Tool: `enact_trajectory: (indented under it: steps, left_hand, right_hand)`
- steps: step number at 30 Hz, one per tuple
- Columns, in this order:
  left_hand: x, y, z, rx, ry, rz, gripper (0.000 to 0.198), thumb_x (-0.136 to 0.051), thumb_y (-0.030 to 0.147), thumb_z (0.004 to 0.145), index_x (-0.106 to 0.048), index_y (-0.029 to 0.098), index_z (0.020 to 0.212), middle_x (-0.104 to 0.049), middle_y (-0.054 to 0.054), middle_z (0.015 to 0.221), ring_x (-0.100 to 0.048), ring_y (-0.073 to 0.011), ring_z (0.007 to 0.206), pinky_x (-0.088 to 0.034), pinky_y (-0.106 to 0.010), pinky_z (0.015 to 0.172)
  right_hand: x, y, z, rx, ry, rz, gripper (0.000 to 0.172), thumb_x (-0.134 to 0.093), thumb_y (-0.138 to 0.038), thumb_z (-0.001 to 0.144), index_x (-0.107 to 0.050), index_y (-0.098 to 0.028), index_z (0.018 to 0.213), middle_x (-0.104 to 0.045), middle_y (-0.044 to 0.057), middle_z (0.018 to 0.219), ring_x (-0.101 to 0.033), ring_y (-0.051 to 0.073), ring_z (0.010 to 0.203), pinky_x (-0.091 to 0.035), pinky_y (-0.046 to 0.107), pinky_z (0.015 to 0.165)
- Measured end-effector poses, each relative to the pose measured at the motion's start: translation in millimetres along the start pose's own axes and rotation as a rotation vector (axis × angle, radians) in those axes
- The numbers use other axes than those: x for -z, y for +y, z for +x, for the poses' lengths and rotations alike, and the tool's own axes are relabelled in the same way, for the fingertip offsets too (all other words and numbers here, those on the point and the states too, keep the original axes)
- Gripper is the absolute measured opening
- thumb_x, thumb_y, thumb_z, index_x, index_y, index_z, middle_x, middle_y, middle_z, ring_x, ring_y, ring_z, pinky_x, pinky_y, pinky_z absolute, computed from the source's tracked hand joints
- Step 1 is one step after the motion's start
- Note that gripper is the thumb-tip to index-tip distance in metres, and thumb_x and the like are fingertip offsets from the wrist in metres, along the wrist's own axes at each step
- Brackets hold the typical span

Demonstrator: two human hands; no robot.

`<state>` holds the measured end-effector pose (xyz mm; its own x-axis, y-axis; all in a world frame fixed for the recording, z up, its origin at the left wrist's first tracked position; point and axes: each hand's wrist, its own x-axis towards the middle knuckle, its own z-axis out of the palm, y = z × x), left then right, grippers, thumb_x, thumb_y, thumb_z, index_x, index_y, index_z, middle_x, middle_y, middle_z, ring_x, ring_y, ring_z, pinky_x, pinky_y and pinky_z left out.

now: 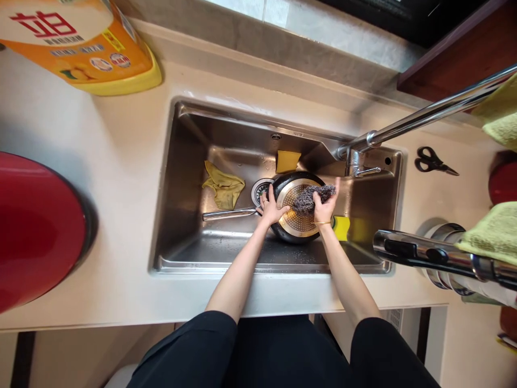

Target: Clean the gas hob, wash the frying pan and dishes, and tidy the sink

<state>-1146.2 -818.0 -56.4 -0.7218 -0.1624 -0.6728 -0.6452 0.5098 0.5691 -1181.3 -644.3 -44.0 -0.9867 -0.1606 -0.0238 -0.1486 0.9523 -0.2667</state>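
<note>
A frying pan lies upside down in the steel sink, its dotted metal base facing up and its handle pointing left. My left hand grips the pan's rim beside the handle, with the thumb reaching over the base. In my right hand is a steel wool scourer, resting on or just above the base; contact is hard to make out. A yellow-green sponge sits by the pan's right edge, partly behind my right wrist. Behind the pan is a flat yellow sponge cloth.
Left of the drain lies a crumpled yellow cloth. A chrome faucet stands at the sink's back right, with black scissors beyond it. An orange detergent bottle and a red round object flank the left side.
</note>
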Motion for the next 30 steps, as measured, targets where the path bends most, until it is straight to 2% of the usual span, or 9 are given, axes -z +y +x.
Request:
enact_trajectory:
  steps: [4,6,9,12,16,20,23,27,30]
  left_hand:
    - [0.1,0.5,-1.4,-0.002,0.002,-0.006,0.105,-0.069,0.044,0.071,0.0,0.029,0.15,-0.004,-0.019,0.157,0.0,-0.0345,0.145,-0.013,-0.064,0.107]
    - [-0.6,-0.3,-1.7,-0.009,0.008,-0.008,0.104,-0.068,0.044,0.071,-0.002,0.029,0.15,-0.005,-0.02,0.157,0.0,-0.0344,0.145,-0.013,-0.065,0.107]
    - [-2.4,-2.4,-1.2,-0.016,0.02,-0.002,0.104,-0.068,0.044,0.072,-0.001,0.029,0.15,-0.007,-0.02,0.157,-0.002,-0.0339,0.145,-0.014,-0.065,0.106]
    - [-3.7,-5.0,0.2,-0.036,0.03,0.007,0.104,-0.068,0.045,0.072,-0.001,0.029,0.15,-0.007,-0.021,0.156,-0.003,-0.0347,0.145,-0.014,-0.065,0.106]
    - [-2.7,-7.2,2.7,-0.05,0.01,0.012,0.105,-0.068,0.044,0.071,-0.001,0.028,0.15,-0.008,-0.02,0.156,-0.003,-0.0367,0.145,-0.015,-0.065,0.106]
    - [-1.3,-8.6,4.6,-0.044,-0.021,0.009,0.106,-0.068,0.04,0.072,0.003,0.028,0.15,-0.003,-0.021,0.157,0.0,-0.0369,0.145,-0.014,-0.067,0.105]
    - [-1.1,-10.0,4.4,-0.051,-0.031,-0.003,0.103,-0.065,0.039,0.074,0.004,0.031,0.15,-0.002,-0.019,0.157,0.002,-0.0342,0.145,-0.012,-0.067,0.105]
    - [-0.4,-10.2,3.1,-0.046,-0.043,-0.007,0.101,-0.063,0.037,0.076,0.005,0.031,0.15,-0.001,-0.019,0.157,0.003,-0.034,0.145,-0.012,-0.067,0.105]
    - [0.8,-9.2,2.3,-0.053,-0.035,-0.003,0.097,-0.062,0.035,0.077,0.002,0.031,0.15,-0.002,-0.018,0.157,0.002,-0.0339,0.145,-0.012,-0.066,0.106]
  right_hand:
    - [-1.2,12.2,-21.1,0.112,-0.045,0.029,0.05,-0.028,-0.026,0.091,-0.043,-0.02,0.138,-0.039,0.014,0.137,-0.034,0.024,0.133,-0.03,0.046,0.106]
    - [4.8,14.9,-31.9,0.217,-0.138,-0.055,0.056,-0.041,-0.039,0.088,-0.039,-0.022,0.142,-0.027,0.014,0.148,-0.021,0.03,0.139,-0.023,0.055,0.108]
    - [12.5,13.3,-44.7,0.327,-0.223,-0.175,0.083,-0.058,-0.055,0.077,-0.028,-0.022,0.147,-0.012,0.016,0.155,-0.01,0.038,0.14,-0.016,0.064,0.106]
    - [9.1,11.0,-45.9,0.418,-0.261,-0.18,0.077,-0.06,-0.053,0.079,-0.034,-0.025,0.145,-0.016,0.014,0.154,-0.014,0.036,0.139,-0.021,0.059,0.107]
    - [-5.1,8.9,-27.1,0.31,-0.233,-0.137,0.046,-0.047,-0.043,0.091,-0.05,-0.029,0.135,-0.033,0.01,0.146,-0.027,0.029,0.131,-0.031,0.048,0.105]
    - [-12.5,0.3,-13.6,0.08,-0.16,-0.164,0.039,-0.042,-0.035,0.093,-0.057,-0.03,0.129,-0.041,0.011,0.135,-0.034,0.028,0.121,-0.034,0.047,0.1]
    - [-10.8,-0.6,-13.4,0.201,-0.253,-0.148,0.034,-0.045,-0.035,0.093,-0.063,-0.034,0.121,-0.044,0.009,0.13,-0.035,0.027,0.117,-0.036,0.044,0.098]
    - [-7.6,5.1,-13.0,0.08,-0.181,-0.203,0.038,-0.043,-0.033,0.093,-0.059,-0.028,0.126,-0.043,0.012,0.13,-0.036,0.028,0.114,-0.037,0.044,0.094]
    - [-8.2,5.2,-11.5,0.226,-0.28,-0.181,0.036,-0.044,-0.03,0.092,-0.059,-0.031,0.126,-0.044,0.01,0.13,-0.035,0.026,0.113,-0.037,0.041,0.095]
